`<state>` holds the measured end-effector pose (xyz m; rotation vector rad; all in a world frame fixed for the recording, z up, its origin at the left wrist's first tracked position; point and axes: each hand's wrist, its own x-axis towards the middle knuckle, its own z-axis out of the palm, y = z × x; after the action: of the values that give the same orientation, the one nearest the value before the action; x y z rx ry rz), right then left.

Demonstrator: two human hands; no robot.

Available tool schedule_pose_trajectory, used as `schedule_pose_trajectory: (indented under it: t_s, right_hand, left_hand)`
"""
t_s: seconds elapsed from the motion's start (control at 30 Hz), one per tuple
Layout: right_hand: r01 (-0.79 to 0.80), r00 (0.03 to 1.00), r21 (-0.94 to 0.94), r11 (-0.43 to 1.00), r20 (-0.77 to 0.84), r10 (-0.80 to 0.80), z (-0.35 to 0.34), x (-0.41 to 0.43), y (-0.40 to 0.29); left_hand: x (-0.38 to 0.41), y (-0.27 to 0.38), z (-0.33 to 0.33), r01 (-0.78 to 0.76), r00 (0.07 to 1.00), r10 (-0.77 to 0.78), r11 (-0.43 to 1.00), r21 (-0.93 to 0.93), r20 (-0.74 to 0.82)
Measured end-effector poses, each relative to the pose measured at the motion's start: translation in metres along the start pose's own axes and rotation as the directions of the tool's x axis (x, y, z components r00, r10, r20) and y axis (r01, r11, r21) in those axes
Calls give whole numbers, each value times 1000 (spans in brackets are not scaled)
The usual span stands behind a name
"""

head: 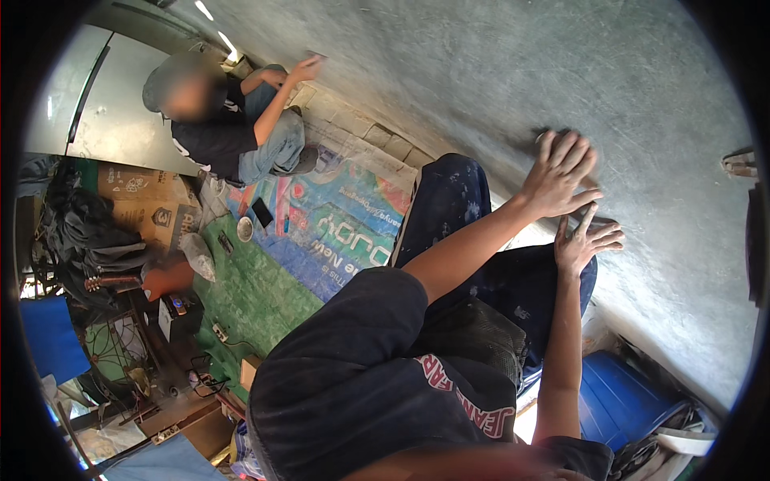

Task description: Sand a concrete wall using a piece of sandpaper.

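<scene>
My left hand [562, 171] presses against a grey plastered wall [662, 78], its fingers bent and close together. A dark patch shows past its fingertips; I cannot tell whether that is shadow or a thin thing under the hand. Just below, my right hand [580, 245] has its fingers spread, holding nothing, with the fingertips at the wall. My knees, in dark trousers [451, 198] with pale dust marks, are bent close to the wall beneath my arms.
A person [222, 114] crouches by the same wall, one hand raised to it with a small dark thing. A printed banner [337, 228] and green sheet [258, 288] cover the floor. On them lie a phone [261, 212] and a bowl [245, 229]. A blue plastic drum [625, 400] stands at right.
</scene>
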<state>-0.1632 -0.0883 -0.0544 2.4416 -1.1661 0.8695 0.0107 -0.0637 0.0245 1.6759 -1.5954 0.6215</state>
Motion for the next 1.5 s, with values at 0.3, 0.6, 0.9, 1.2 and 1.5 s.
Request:
schedule_pose_trajectory:
  t_s: [0.3, 0.6, 0.9, 1.2, 1.5]
  right_hand:
    - [-10, 1000, 15, 1000, 24, 9, 5, -8, 8]
    - [5, 997, 47, 999, 78, -8, 7, -5, -8]
    - [-12, 997, 35, 999, 81, 9, 2, 0, -8]
    - [-34, 995, 37, 999, 91, 30, -5, -7, 0]
    - [-152, 975, 67, 986, 172, 139, -14, -13, 4]
  left_hand:
    - [0, 8, -11, -97, 987, 94, 995, 16, 133]
    - [-42, -12, 15, 31, 992, -35, 999, 33, 125]
    - [-43, -25, 12, 106, 983, -118, 991, 86, 140]
    - [-5, -15, 0, 30, 997, -36, 994, 108, 61]
    - [-1, 6, -5, 139, 959, -123, 989, -48, 255]
